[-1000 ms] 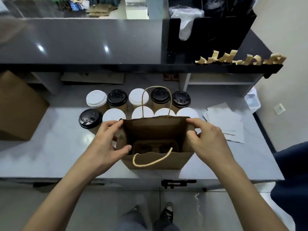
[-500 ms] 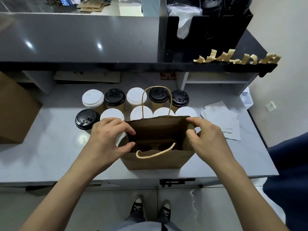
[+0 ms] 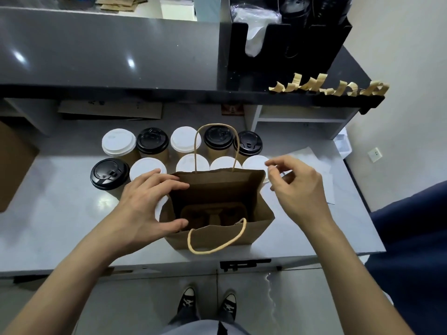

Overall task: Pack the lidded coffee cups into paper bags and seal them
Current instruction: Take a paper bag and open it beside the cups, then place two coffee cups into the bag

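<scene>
At the middle of the counter [image 3: 60,213], just in front of two rows of lidded coffee cups [image 3: 152,143], a brown paper bag [image 3: 217,233] is stood upright with its mouth spread open, presumably so that cups can be lowered straight in. A moulded cup carrier [image 3: 212,213] is seen seated on the bag's floor, likely to keep the cups from tipping. The bag's left wall is spanned by the left hand [image 3: 145,204], fingers stretched over the far rim and thumb laid at the near one, apparently to keep the mouth wide and the bag steady. Just beyond the bag's right far corner the right hand [image 3: 297,187] is held clear of the paper, fingers loosely curled and nothing gripped, seemingly poised toward the nearest white-lidded cup [image 3: 254,163]. No cup has yet been placed in the bag.

Compared with half a second earlier, the bag's right rim has been released by the right hand, which has been lifted off toward the cups, and the bag's mouth has been opened a little wider. The left hand's hold is unchanged.
</scene>
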{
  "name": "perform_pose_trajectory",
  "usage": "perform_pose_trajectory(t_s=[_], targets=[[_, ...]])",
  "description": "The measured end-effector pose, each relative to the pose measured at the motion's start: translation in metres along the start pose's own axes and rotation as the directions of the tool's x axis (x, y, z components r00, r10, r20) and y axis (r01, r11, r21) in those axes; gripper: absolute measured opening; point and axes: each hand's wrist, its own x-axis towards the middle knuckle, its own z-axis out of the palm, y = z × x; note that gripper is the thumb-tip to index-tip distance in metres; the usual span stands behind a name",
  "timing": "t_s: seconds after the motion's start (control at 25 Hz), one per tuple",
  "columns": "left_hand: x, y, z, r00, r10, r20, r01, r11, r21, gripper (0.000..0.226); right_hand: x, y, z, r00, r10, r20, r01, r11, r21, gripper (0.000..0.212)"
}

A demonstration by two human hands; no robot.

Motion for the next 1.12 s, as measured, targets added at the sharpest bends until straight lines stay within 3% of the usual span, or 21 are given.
perform_pose_trajectory(t_s=[0.16,0.36,0.44,0.64,1.12], targets=[[-0.001,0.001,0.001,1.0,0.009,-0.005,-0.01,0.999,-0.051,0.072,0.031,0.027,0.013,0.997,0.072,0.016,-0.069,0.989,-0.128,0.021],[-0.002,-0.002,0.002,1.0,0.023,-0.013,-0.024,0.996,-0.087,0.074,0.059,0.06,0.04,0.95,0.182,0.254,-0.092,0.94,-0.329,0.081],[-0.002,-0.004,0.002,1.0,0.017,-0.015,-0.019,0.996,-0.093,0.074,0.065,0.066,0.05,0.937,0.194,0.29,-0.068,0.918,-0.391,0.091],[-0.001,-0.007,0.003,1.0,0.016,-0.011,-0.017,0.995,-0.097,0.073,0.07,0.077,0.067,0.927,0.216,0.305,-0.057,0.889,-0.455,0.092],[-0.002,-0.004,0.001,1.0,0.015,0.007,-0.014,0.993,-0.121,0.081,0.053,0.066,0.026,0.968,0.172,0.182,-0.13,0.966,-0.222,0.099]])
